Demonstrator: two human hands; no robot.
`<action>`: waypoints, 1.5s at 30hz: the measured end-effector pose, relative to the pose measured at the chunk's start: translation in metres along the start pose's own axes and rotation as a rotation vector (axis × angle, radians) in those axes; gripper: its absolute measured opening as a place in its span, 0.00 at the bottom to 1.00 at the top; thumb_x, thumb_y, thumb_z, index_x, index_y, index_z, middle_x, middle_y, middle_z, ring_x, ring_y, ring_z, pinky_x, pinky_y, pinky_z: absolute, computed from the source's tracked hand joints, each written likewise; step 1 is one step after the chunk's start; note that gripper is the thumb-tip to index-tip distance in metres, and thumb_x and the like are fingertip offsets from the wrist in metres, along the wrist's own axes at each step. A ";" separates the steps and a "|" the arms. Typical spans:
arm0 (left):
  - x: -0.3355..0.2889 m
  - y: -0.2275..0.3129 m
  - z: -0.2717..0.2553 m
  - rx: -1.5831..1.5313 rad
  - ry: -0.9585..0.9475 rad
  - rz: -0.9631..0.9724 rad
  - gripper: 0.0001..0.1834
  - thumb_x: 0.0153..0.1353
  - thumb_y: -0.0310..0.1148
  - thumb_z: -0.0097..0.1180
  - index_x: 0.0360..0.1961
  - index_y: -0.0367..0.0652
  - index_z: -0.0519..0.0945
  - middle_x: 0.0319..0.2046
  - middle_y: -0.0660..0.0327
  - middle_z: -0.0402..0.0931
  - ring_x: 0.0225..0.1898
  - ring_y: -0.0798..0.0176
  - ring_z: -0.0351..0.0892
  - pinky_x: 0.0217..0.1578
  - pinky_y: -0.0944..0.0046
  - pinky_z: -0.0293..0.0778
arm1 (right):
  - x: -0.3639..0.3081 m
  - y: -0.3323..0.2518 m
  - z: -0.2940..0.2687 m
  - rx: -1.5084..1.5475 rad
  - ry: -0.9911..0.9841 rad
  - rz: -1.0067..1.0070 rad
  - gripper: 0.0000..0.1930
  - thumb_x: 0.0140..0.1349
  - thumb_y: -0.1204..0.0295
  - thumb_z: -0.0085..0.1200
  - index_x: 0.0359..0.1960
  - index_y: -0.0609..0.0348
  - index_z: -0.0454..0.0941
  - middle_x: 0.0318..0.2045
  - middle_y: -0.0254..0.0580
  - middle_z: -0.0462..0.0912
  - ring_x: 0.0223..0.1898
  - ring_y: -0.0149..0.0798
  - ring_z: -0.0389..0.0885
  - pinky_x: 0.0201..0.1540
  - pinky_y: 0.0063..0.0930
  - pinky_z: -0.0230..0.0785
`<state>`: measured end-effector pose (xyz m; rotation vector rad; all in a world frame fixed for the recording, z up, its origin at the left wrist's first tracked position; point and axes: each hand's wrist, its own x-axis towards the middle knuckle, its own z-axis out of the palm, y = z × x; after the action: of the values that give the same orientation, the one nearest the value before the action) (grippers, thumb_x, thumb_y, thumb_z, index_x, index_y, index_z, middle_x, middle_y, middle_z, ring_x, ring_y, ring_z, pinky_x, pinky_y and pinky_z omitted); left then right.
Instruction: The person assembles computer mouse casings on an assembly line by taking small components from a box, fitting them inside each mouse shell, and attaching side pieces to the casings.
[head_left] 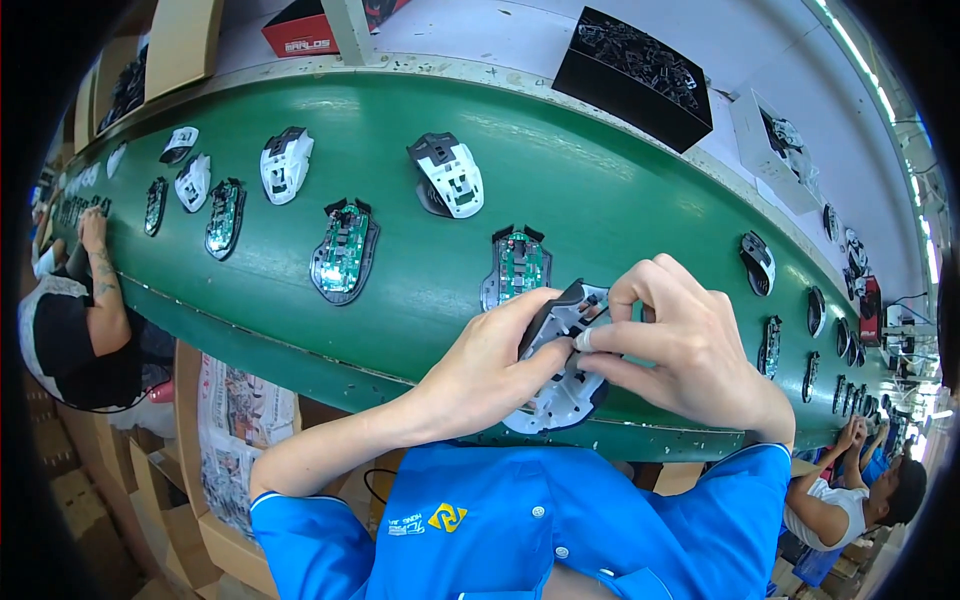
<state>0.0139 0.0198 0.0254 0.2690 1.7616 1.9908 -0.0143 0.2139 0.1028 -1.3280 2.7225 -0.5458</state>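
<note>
Between my hands, over the near edge of the green belt, is a white and black mouse top shell (555, 405), its hollow inside turned toward me. My left hand (490, 360) grips it from the left, thumb laid across the inside. The fingers of my right hand (685, 345) are pinched together over the shell's interior, a pale cover on one fingertip; whatever they pinch is too small to make out. Just beyond my left hand lies a mouse base with a green circuit board (520, 265), partly hidden by the hand.
On the green belt (400, 330) sit more mouse bases (345, 250) and white-and-black shells (450, 175), (287, 165). A black box (635, 75) stands on the far ledge. Co-workers sit along the belt at left (85, 320) and right (850, 490). Cardboard boxes (165, 490) stand at lower left.
</note>
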 end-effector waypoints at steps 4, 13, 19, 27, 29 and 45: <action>0.000 0.006 -0.004 -0.042 0.049 -0.050 0.13 0.59 0.27 0.49 0.46 0.35 0.72 0.26 0.62 0.73 0.25 0.74 0.69 0.25 0.68 0.67 | 0.000 0.004 0.004 -0.020 0.198 0.034 0.20 0.41 0.71 0.67 0.40 0.50 0.78 0.34 0.37 0.72 0.32 0.39 0.74 0.24 0.31 0.68; 0.006 0.003 -0.001 0.117 0.222 0.216 0.12 0.57 0.25 0.54 0.42 0.32 0.73 0.38 0.56 0.70 0.34 0.68 0.72 0.33 0.67 0.69 | 0.006 0.000 0.028 0.218 0.302 0.122 0.37 0.45 0.76 0.66 0.58 0.60 0.62 0.41 0.48 0.71 0.39 0.44 0.77 0.33 0.31 0.73; 0.013 0.003 -0.009 0.011 0.385 0.262 0.12 0.57 0.25 0.55 0.42 0.30 0.73 0.40 0.58 0.70 0.37 0.71 0.72 0.35 0.69 0.70 | 0.004 -0.015 0.055 0.589 0.293 0.412 0.49 0.46 0.77 0.64 0.67 0.65 0.42 0.49 0.49 0.68 0.41 0.39 0.75 0.29 0.26 0.75; 0.014 0.009 -0.004 -0.022 0.356 0.355 0.12 0.59 0.23 0.52 0.44 0.28 0.73 0.51 0.52 0.66 0.44 0.64 0.74 0.43 0.66 0.72 | 0.013 -0.013 0.081 0.550 0.531 0.284 0.44 0.52 0.85 0.53 0.68 0.61 0.39 0.57 0.52 0.62 0.56 0.41 0.69 0.57 0.33 0.65; 0.014 0.007 -0.007 0.006 0.362 0.373 0.12 0.59 0.23 0.51 0.44 0.29 0.73 0.51 0.52 0.66 0.44 0.63 0.75 0.43 0.66 0.72 | 0.016 -0.014 0.081 0.539 0.549 0.306 0.42 0.51 0.84 0.55 0.67 0.61 0.44 0.58 0.47 0.61 0.56 0.39 0.68 0.57 0.31 0.65; 0.002 0.021 -0.016 0.424 0.391 0.541 0.28 0.47 0.22 0.56 0.54 0.35 0.69 0.38 0.47 0.75 0.34 0.49 0.80 0.33 0.59 0.76 | 0.029 -0.019 0.061 0.872 0.647 0.362 0.37 0.50 0.82 0.56 0.63 0.62 0.53 0.59 0.45 0.62 0.57 0.36 0.67 0.59 0.31 0.64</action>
<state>0.0013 0.0052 0.0429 0.5771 2.5862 2.0969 -0.0054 0.1635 0.0554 -0.4625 2.4235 -2.0584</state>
